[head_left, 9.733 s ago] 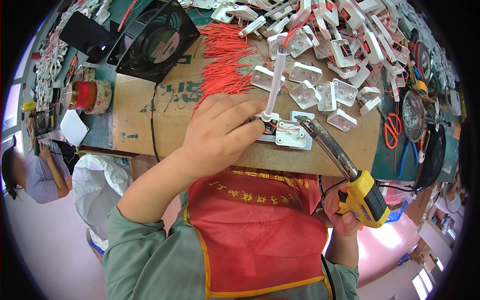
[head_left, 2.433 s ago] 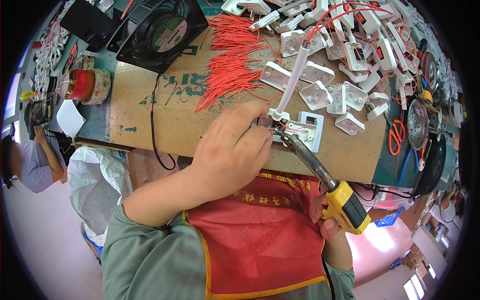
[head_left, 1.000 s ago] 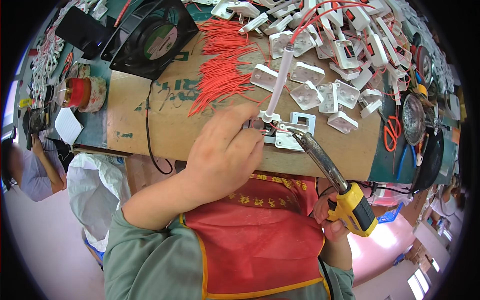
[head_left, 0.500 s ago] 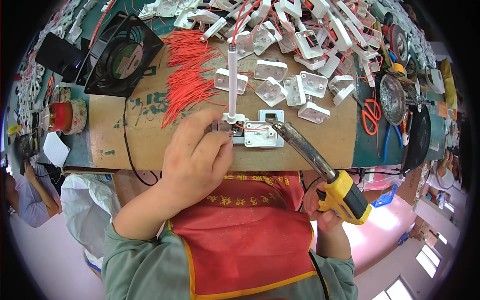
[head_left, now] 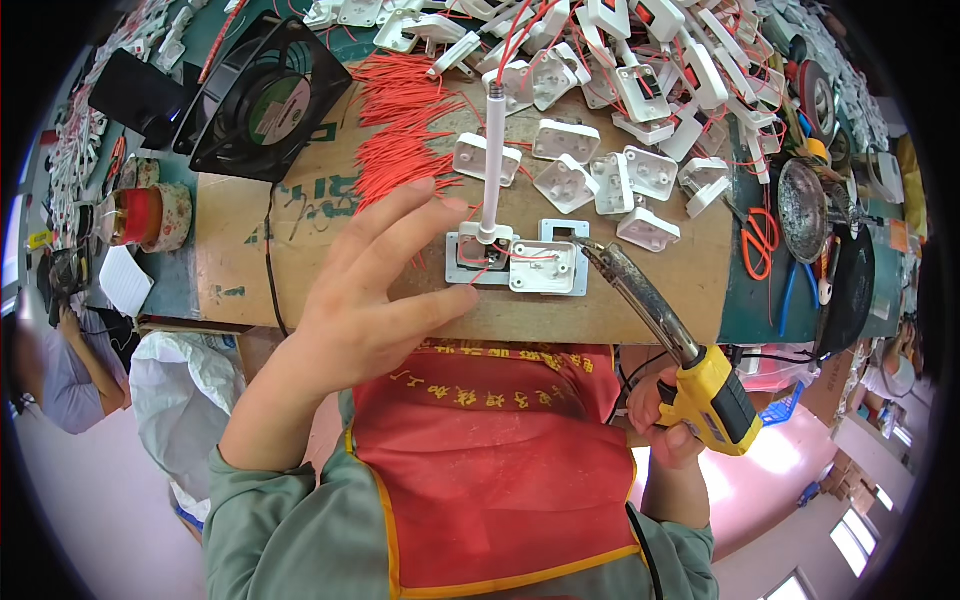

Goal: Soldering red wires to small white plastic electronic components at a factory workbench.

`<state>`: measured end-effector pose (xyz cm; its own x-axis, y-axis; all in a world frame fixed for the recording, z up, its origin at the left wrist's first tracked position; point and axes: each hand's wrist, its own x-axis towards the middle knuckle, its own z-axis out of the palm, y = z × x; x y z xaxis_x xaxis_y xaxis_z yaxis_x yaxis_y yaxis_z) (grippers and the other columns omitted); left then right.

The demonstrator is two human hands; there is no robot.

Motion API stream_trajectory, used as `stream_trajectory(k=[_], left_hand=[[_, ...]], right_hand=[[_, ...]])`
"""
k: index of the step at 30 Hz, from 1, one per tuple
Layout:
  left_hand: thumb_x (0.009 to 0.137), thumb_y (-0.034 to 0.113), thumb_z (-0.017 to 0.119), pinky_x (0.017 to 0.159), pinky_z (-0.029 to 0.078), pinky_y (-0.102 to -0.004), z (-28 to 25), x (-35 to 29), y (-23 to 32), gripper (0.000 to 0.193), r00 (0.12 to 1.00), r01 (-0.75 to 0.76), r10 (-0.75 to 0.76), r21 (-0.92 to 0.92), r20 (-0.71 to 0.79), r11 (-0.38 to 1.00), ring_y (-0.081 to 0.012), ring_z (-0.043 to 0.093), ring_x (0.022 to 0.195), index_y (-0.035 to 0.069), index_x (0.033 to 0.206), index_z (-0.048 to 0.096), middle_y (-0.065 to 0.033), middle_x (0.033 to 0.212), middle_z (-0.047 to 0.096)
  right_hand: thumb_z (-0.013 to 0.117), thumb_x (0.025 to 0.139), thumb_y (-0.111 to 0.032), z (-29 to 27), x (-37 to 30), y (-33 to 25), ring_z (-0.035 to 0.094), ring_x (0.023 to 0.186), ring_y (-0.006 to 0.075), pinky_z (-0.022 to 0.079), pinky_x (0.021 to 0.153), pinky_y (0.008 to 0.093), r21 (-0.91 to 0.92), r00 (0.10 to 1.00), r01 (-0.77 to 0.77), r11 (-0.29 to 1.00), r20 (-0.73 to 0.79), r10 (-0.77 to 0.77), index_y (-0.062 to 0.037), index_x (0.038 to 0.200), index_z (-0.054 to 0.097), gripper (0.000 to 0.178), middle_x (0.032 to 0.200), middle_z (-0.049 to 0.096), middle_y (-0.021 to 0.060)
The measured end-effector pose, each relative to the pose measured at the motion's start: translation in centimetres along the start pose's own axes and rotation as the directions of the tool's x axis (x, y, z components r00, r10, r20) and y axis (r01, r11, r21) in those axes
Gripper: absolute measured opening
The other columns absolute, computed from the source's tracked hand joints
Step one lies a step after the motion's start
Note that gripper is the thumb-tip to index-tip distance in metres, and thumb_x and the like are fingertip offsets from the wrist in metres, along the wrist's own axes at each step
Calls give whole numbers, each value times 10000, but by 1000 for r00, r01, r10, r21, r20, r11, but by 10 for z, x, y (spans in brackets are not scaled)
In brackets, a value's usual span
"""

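Note:
My left hand is open, its fingers spread just left of a small white plastic housing that sits in a grey metal fixture. A white tube stands upright from the work, with red wires coming out of its top. Short red wires run across the housing. My right hand grips a yellow and black soldering gun by its handle. Its dark metal nozzle slants up and left, the tip by the fixture's right side. Whether the tip touches the fixture I cannot tell.
Several loose white housings lie behind the fixture, and a heap of wired white parts fills the back. Cut red wires lie at left, beside a black fan. Orange-handled scissors and a metal dish are at right.
My left hand has drawn back from the housing, and its fingers have spread apart. The soldering gun stays in my right hand near the fixture. The whole view has shifted slightly.

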<state>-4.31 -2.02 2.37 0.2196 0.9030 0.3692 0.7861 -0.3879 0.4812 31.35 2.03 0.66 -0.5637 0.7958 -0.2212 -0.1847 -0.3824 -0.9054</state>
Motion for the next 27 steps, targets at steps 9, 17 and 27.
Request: stream_trajectory(k=[9,17,27], left_hand=[[667,91,827,1059,375,-513,39,23,18,212,946,237,-274,-210,-171,949,-462,389,1344,123,842,712,-170,1417,464],[697,96,769,1055,347,-554,52,31,24,126,942,258,-278,-123,-189,958,-484,353,1357,102,792,687,-195,1412,451],[698,53,774,1069,340,-515,49,36,28,157,942,285,-301,-115,-150,951,-482,344,1367,99,801,665,-182,1436,448]], right_hand=[[784,778,-522,4,-6,1,483,581,141,402,517,285,-27,1000,-26,999,-12,25,-73,1328,494,767,685,482,2],[812,778,-442,-9,-21,14,537,616,134,411,524,257,-72,1000,18,997,-11,-19,-24,988,555,534,736,570,42],[748,842,-390,-16,-23,14,551,541,174,434,484,280,-265,992,120,957,58,-108,-42,729,505,440,653,552,65]])
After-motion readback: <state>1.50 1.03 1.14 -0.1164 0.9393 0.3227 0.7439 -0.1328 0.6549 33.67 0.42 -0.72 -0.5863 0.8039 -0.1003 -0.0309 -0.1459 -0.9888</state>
